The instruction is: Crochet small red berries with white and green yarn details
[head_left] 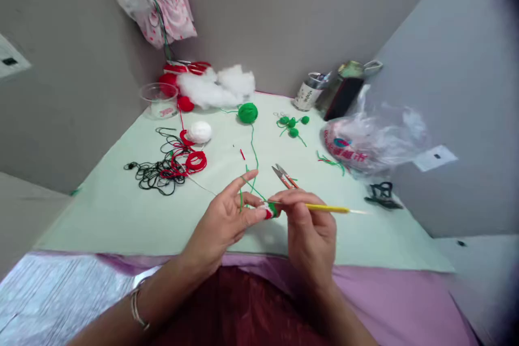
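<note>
My left hand point(227, 215) pinches a small crocheted piece point(269, 210) in red, white and green between thumb and fingers. Its index finger is raised, with green yarn point(254, 188) running over it to the piece. In my right hand point(310, 227) is a crochet hook point(328, 208) with a yellow handle, its tip end at the piece's green edge. Just beyond my hands lie thread snips point(285, 176) with orange handles. The yarn trails back towards a green yarn ball point(247, 113). My fingers partly hide the piece and the hook's tip.
Tangled black cord point(156, 173) and red yarn coils point(196, 161) lie left, near a white yarn ball point(200, 132). White stuffing point(219, 89) and a clear tub point(159, 101) stand behind. Small green balls point(292, 123), a can point(308, 92) and a plastic bag point(365, 138) are at right.
</note>
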### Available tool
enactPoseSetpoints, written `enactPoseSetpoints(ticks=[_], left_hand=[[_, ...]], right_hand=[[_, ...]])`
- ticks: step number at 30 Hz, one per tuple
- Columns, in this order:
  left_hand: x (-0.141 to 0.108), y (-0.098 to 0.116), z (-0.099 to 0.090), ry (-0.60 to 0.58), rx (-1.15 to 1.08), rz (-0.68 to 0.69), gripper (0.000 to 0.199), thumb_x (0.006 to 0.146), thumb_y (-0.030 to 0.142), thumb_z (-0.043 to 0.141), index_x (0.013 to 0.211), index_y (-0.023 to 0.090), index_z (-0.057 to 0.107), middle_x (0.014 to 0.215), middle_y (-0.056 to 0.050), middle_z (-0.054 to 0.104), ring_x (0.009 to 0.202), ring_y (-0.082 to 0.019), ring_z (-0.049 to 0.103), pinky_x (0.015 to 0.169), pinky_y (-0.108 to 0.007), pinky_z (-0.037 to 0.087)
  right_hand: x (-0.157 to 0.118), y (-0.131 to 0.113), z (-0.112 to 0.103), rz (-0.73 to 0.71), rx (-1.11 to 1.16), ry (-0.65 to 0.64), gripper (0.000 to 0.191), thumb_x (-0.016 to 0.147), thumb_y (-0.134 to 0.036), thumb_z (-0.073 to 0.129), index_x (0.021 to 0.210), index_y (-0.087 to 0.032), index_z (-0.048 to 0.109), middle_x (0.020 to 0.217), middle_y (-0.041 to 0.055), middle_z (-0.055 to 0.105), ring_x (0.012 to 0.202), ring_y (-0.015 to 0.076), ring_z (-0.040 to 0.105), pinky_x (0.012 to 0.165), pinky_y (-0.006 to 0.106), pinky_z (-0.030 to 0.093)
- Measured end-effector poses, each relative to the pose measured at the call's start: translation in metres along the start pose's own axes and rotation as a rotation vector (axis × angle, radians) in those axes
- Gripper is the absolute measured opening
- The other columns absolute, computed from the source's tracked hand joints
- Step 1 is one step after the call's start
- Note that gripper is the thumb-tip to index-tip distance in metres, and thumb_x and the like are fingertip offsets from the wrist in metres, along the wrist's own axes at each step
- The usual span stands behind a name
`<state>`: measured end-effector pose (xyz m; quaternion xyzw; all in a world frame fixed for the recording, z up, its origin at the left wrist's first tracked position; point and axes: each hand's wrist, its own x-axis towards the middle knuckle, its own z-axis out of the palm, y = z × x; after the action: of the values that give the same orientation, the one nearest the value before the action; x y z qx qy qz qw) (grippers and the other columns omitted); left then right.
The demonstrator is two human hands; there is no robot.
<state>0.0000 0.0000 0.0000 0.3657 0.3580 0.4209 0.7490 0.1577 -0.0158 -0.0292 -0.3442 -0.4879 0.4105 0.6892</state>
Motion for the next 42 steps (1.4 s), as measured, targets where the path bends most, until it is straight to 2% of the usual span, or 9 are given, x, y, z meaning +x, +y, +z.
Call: enactPoseSetpoints(ticks=[7,12,16,19,23,27,33,39,42], left_hand=[[0.003,-0.005,-0.005,0.021,0.009,0.045,0.078,0.084,0.031,0.088,0.153,0.023,0.054,0.091,0.003,0.061,0.05,-0.001,0.031,0.04,-0.017,0.02],[0.002,-0.011,-0.004,0.105,0.045,0.145,0.079,0.08,0.022,0.091,0.152,0.025,0.056,0.088,0.005,0.061,0.056,-0.002,0.036,0.052,-0.016,0.033],[0.001,-0.009,-0.002,0.005,-0.116,-0.006,0.082,0.078,0.03,0.093,0.15,0.019,0.056,0.079,0.007,0.058,0.047,-0.001,0.027,0.042,-0.017,0.02],[0.002,-0.004,-0.003,-0.045,-0.205,-0.117,0.07,0.08,0.029,0.091,0.143,0.015,0.061,0.08,0.006,0.06,0.043,0.002,0.018,0.039,-0.018,0.013],[0.003,-0.001,-0.003,-0.019,-0.188,-0.051,0.062,0.081,0.027,0.09,0.138,0.02,0.066,0.082,0.005,0.062,0.043,0.002,0.02,0.039,-0.017,0.012],[0.002,-0.006,0.001,0.013,-0.096,-0.006,0.062,0.08,0.028,0.092,0.137,0.025,0.069,0.086,0.005,0.063,0.046,0.001,0.026,0.039,-0.016,0.013],[0.005,-0.01,0.0,0.017,-0.211,-0.028,0.054,0.078,0.023,0.093,0.128,0.02,0.075,0.07,0.008,0.055,0.045,0.0,0.023,0.039,-0.014,0.019],[0.007,-0.007,-0.002,0.019,-0.27,-0.039,0.034,0.08,0.022,0.091,0.113,0.019,0.082,0.075,0.006,0.058,0.045,0.002,0.021,0.039,-0.013,0.02],[0.006,-0.01,0.0,0.034,-0.158,0.018,0.038,0.078,0.025,0.093,0.115,0.024,0.082,0.087,0.003,0.062,0.048,0.001,0.031,0.04,-0.014,0.025]], right_hand=[[0.001,-0.011,-0.005,-0.051,-0.182,-0.071,0.023,0.109,-0.026,0.053,0.1,-0.023,0.074,0.09,0.0021,0.077,0.077,0.0147,0.07,0.073,0.029,0.058],[-0.009,-0.01,-0.009,-0.44,-0.667,-0.208,0.026,0.104,-0.011,0.054,0.119,-0.023,0.071,0.098,0.0058,0.077,0.091,0.0192,0.074,0.08,0.034,0.061],[-0.015,-0.003,-0.01,-0.668,-0.944,-0.205,0.035,0.099,-0.007,0.062,0.126,-0.026,0.074,0.109,0.0089,0.075,0.097,0.021,0.074,0.077,0.034,0.062],[-0.012,-0.004,-0.009,-0.515,-0.721,-0.105,0.03,0.102,-0.01,0.058,0.119,-0.027,0.076,0.1,0.0062,0.074,0.089,0.0197,0.072,0.075,0.035,0.06],[-0.003,-0.009,-0.003,-0.228,-0.321,-0.022,0.023,0.106,-0.017,0.054,0.102,-0.025,0.076,0.082,0.0016,0.069,0.073,0.0168,0.065,0.066,0.033,0.055],[-0.002,-0.008,0.003,-0.245,-0.438,-0.081,0.022,0.103,-0.013,0.06,0.104,-0.026,0.078,0.09,0.0027,0.075,0.087,0.0188,0.071,0.076,0.034,0.059],[-0.011,-0.003,-0.002,-0.505,-0.761,-0.102,0.031,0.096,-0.009,0.069,0.118,-0.029,0.079,0.105,0.0063,0.076,0.091,0.02,0.073,0.075,0.033,0.06],[0.0,-0.009,-0.002,-0.178,-0.302,0.007,0.022,0.105,-0.019,0.058,0.101,-0.027,0.078,0.083,0.0012,0.071,0.072,0.0164,0.065,0.067,0.032,0.055],[0.002,-0.009,0.001,-0.131,-0.315,-0.048,0.018,0.102,-0.02,0.064,0.098,-0.027,0.08,0.087,0.002,0.075,0.081,0.0177,0.069,0.073,0.032,0.057]])
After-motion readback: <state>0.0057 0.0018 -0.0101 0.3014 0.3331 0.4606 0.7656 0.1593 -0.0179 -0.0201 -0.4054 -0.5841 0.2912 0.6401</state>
